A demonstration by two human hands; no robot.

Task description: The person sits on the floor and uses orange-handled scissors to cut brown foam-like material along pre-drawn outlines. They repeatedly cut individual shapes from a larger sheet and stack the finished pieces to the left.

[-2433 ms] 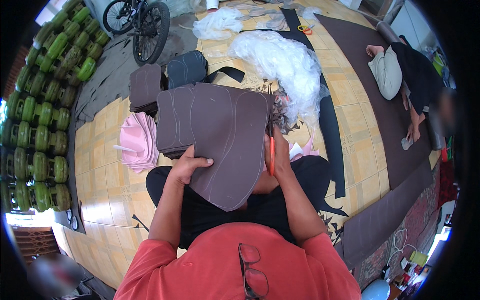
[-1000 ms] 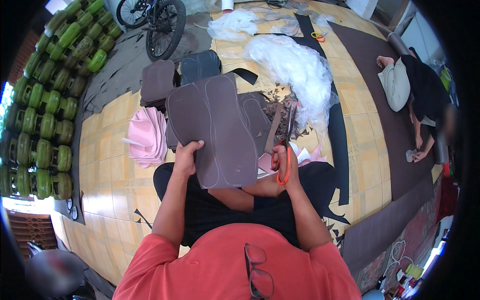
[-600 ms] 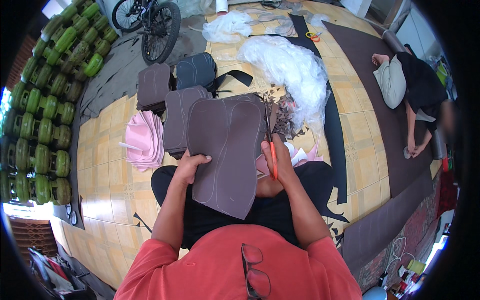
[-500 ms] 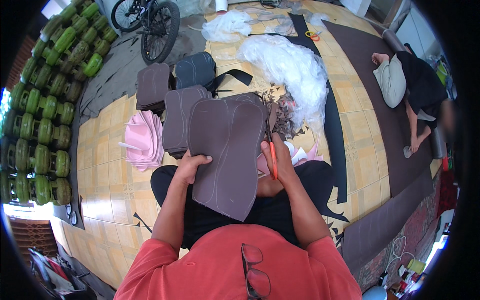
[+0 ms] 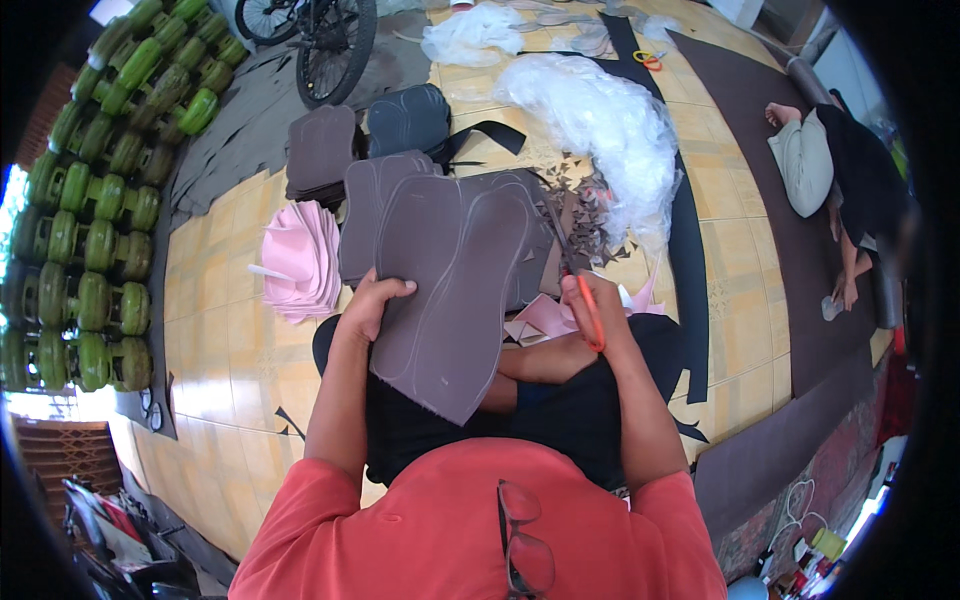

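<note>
In my left hand (image 5: 370, 305) I grip a dark brown sheet (image 5: 440, 300) by its left edge, thumb on top. Pale sole-shaped outlines are drawn on it, and its near end comes to a point above my lap. My right hand (image 5: 596, 310) is closed round the orange handles of a pair of scissors (image 5: 588, 290). Their blades point away from me, a little right of the sheet and apart from it. Beyond the sheet lie stacks of similar dark pieces (image 5: 365, 215), and a fanned pile of pink sheets (image 5: 302, 262) is at the left.
Dark triangular offcuts (image 5: 590, 215) lie scattered beside crumpled clear plastic (image 5: 610, 130). Yellow-handled scissors (image 5: 648, 60) rest on the floor farther off. A bicycle (image 5: 335, 50) and many-tiered green gas cylinders (image 5: 100, 290) stand left. Another person (image 5: 850, 180) bends over a long brown sheet (image 5: 760, 220) at right.
My right hand and the scissors have moved right, away from the sheet's edge. The sheet has tilted, its near point swinging left. The whole view has shifted slightly.
</note>
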